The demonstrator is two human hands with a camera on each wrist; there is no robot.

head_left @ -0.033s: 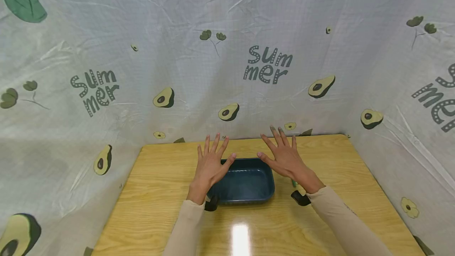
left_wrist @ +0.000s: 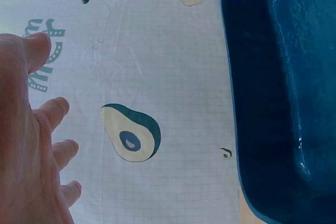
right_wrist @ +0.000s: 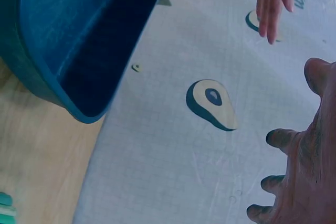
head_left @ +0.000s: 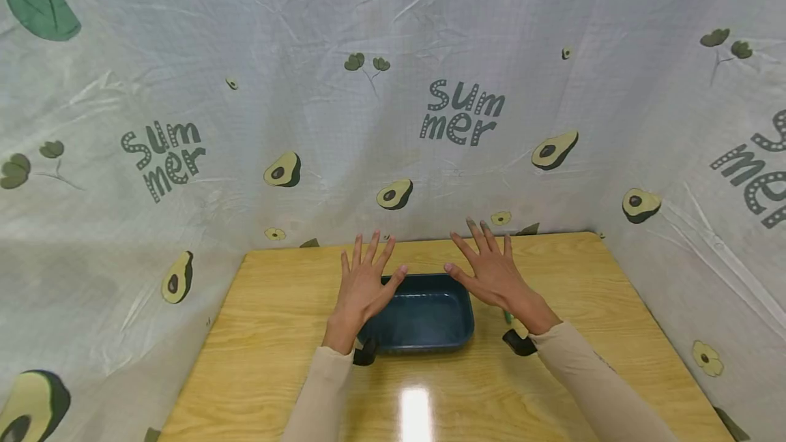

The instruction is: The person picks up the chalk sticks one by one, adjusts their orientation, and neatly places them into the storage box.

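Note:
A dark blue rectangular basin (head_left: 424,319) stands on the wooden table between the two hands. My left hand (head_left: 362,285) is raised over its left side, fingers spread and palm down, hiding the basin's far left corner in the head view. Over the right side my right hand (head_left: 494,275) spreads its fingers the same way, thumb near the far right corner. Neither hand holds anything. Beneath the right wrist a small green and pale thing (head_left: 516,322) lies on the table, mostly hidden; its green end (right_wrist: 6,208) shows at the right wrist view's lower left.
The wooden table (head_left: 258,333) runs back to a white cloth (head_left: 331,121) printed with avocados, leaves and lettering, which also hangs at both sides. Dark wrist-worn devices sit under the left wrist (head_left: 365,352) and the right wrist (head_left: 519,342).

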